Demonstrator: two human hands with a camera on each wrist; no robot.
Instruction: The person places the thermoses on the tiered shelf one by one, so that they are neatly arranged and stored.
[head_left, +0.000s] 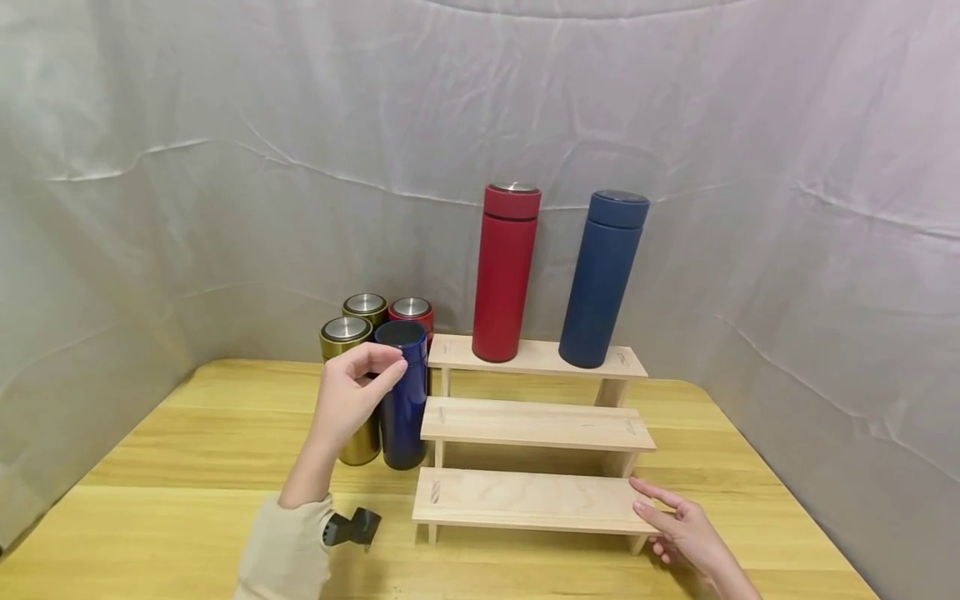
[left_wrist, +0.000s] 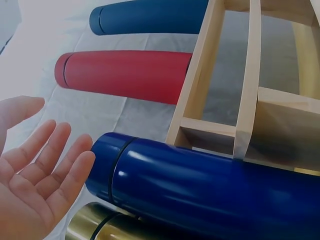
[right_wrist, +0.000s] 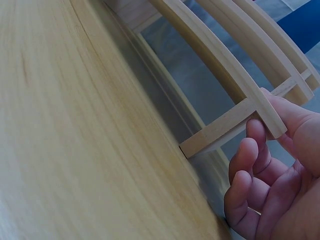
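We see the left hand (head_left: 352, 390) beside the upper part of the glossy blue flask (head_left: 405, 417), its thumb and fingers loosely curved; in the left wrist view its 4 fingers lie slightly spread close to the cap, and we cannot tell whether they touch it. The glossy blue flask stands upright on the table (head_left: 187, 467), just right of the left hand and beside the left end of the wooden stand (head_left: 532, 500).

We see the right hand (head_left: 688, 529) pinching the right end of that wooden stand's bottom shelf, 1 or more digits on top and others curled underneath. The wooden stand has 3 stepped shelves and extends leftward from the right hand.

On its top shelf, beyond both hands, we find 2 tall upright flasks: a matte red flask (head_left: 506, 283) and, farther right, a matte blue flask (head_left: 606, 279).

Behind the left hand we see the front gold flask (head_left: 360, 446), with the rear gold flask (head_left: 365, 306) and a short red flask (head_left: 412, 309) farther back.
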